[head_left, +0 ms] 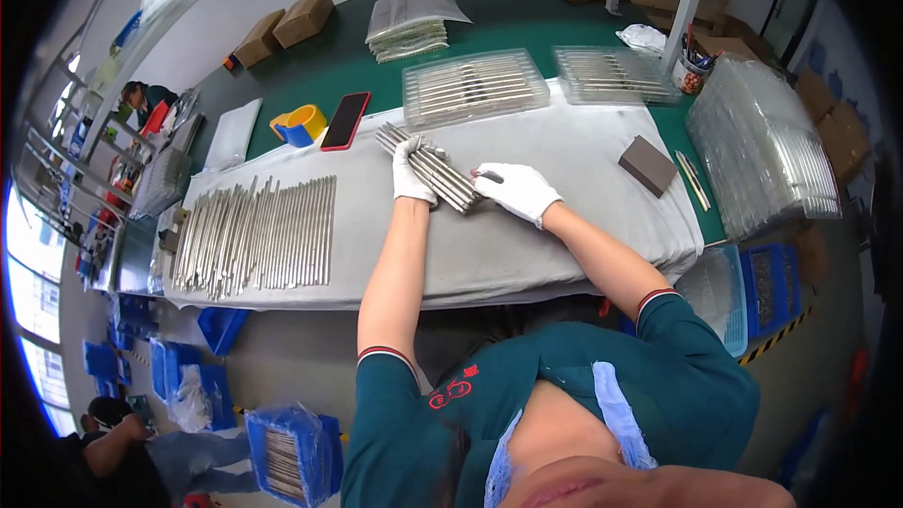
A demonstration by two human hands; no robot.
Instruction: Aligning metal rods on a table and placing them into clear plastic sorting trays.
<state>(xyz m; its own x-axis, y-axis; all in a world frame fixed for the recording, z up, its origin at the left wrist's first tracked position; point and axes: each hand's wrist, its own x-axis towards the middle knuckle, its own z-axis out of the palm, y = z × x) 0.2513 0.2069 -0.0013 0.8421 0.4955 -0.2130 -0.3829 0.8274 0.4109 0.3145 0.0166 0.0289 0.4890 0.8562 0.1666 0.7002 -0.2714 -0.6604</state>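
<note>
A bundle of slim silvery metal rods [437, 173] lies slantwise in my white-gloved left hand [411, 172], whose fingers wrap round it over the cloth-covered table. My right hand [515, 191], also gloved in white with bare fingertips showing, is closed at the bundle's lower right end, its fingertips against the rods. To the left, many similar metal rods [259, 235] lie side by side in a wide row on the grey-white cloth [372, 263]. Beyond my hands stands a clear plastic tray [414, 113] loaded with rods.
A second clear tray [616, 75] sits farther right. Near it are a dark block [648, 166], loose rods [693, 181] and a stack of clear trays [762, 141]. A phone [346, 121] and a yellow-and-blue tape roll [299, 125] lie left. Blue bins [293, 456] stand on the floor; other people work at left.
</note>
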